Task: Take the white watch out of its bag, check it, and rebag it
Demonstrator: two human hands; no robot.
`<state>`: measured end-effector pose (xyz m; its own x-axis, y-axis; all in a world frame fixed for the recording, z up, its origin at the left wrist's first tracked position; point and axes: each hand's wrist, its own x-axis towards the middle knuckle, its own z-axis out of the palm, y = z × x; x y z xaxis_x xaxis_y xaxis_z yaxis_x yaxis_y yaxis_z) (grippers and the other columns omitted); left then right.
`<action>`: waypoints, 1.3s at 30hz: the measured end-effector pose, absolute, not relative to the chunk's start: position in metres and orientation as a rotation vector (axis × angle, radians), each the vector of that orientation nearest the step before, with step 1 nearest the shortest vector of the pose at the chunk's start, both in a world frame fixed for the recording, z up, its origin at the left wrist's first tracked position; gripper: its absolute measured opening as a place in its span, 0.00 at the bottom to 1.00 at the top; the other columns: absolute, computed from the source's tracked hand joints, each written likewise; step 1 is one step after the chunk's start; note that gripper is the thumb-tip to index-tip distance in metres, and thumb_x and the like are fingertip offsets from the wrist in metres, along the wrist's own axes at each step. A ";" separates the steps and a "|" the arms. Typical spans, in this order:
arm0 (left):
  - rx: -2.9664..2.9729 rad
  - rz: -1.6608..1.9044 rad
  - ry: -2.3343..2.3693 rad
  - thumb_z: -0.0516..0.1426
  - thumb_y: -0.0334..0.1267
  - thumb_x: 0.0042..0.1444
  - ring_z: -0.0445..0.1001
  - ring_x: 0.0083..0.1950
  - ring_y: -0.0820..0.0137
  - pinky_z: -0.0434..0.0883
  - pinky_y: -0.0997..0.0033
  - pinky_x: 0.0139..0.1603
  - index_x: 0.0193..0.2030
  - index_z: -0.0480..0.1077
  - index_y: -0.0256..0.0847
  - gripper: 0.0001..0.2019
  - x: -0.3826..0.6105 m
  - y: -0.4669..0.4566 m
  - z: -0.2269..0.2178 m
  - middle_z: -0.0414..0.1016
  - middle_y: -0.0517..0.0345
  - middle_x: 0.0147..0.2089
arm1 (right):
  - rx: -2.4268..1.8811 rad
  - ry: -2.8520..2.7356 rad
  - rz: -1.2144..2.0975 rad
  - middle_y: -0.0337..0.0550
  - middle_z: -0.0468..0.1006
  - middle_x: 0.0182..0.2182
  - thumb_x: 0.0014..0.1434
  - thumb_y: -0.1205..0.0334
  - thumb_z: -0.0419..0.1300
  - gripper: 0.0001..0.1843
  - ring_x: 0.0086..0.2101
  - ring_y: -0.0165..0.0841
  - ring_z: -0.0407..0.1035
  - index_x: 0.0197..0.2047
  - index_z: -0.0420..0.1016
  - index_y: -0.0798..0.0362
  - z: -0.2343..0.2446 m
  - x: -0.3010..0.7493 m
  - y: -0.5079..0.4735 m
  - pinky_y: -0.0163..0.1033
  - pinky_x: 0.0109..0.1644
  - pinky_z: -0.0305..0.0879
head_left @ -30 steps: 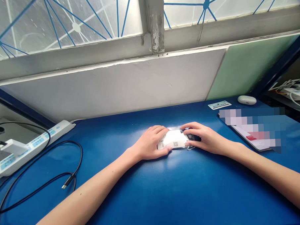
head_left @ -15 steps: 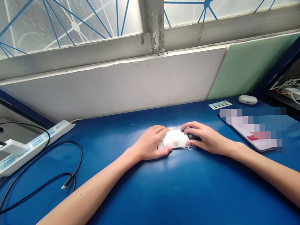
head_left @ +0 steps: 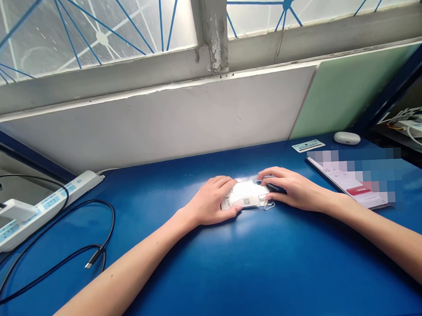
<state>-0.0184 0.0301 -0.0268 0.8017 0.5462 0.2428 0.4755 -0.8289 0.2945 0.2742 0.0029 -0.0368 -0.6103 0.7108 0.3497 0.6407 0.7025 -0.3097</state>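
Note:
A small clear pouch (head_left: 245, 193) with a white label and a printed square code lies on the blue table in front of me. My left hand (head_left: 216, 200) grips its left end, thumb along the near edge and fingers over the far side. My right hand (head_left: 296, 189) is at the pouch's right end, its fingers and thumb curved around a small black item (head_left: 276, 188). What that item is I cannot make out, since the fingers cover much of it. A short ball chain (head_left: 269, 205) hangs from the pouch's near right corner.
On the left lie a white power strip (head_left: 52, 201) with a charger plugged in and a looped black cable (head_left: 112, 223). To the right are a partly blurred phone (head_left: 341, 178), a printed card (head_left: 309, 146) and a white earbud case (head_left: 347, 138). A wall panel (head_left: 160, 125) borders the table's back.
The right fingers have shifted slightly at the pouch's right end, and less of the black item's round detail shows. The left hand keeps its grip. The whole view has tilted a little.

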 end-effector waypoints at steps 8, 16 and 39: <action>2.760 0.471 0.801 0.58 0.49 0.59 0.69 0.61 0.51 0.67 0.51 0.62 0.60 0.66 0.33 0.27 -0.018 0.029 -0.027 0.72 0.39 0.60 | -1.095 -2.458 0.231 0.51 0.78 0.52 0.64 0.54 0.60 0.11 0.51 0.46 0.73 0.46 0.77 0.49 -0.036 0.282 0.006 0.52 0.54 0.72; 2.751 0.488 0.800 0.58 0.49 0.59 0.70 0.61 0.51 0.67 0.51 0.61 0.60 0.67 0.35 0.27 -0.018 0.029 -0.027 0.73 0.40 0.59 | -1.173 -2.440 0.350 0.50 0.78 0.52 0.63 0.51 0.60 0.13 0.50 0.44 0.74 0.45 0.77 0.48 -0.029 0.284 0.006 0.50 0.54 0.73; 2.772 0.482 0.808 0.58 0.49 0.60 0.69 0.62 0.52 0.67 0.52 0.62 0.62 0.65 0.36 0.27 -0.019 0.029 -0.027 0.71 0.40 0.60 | -1.254 -2.425 0.435 0.56 0.67 0.64 0.64 0.48 0.58 0.19 0.60 0.48 0.66 0.53 0.74 0.49 -0.033 0.266 -0.006 0.53 0.60 0.69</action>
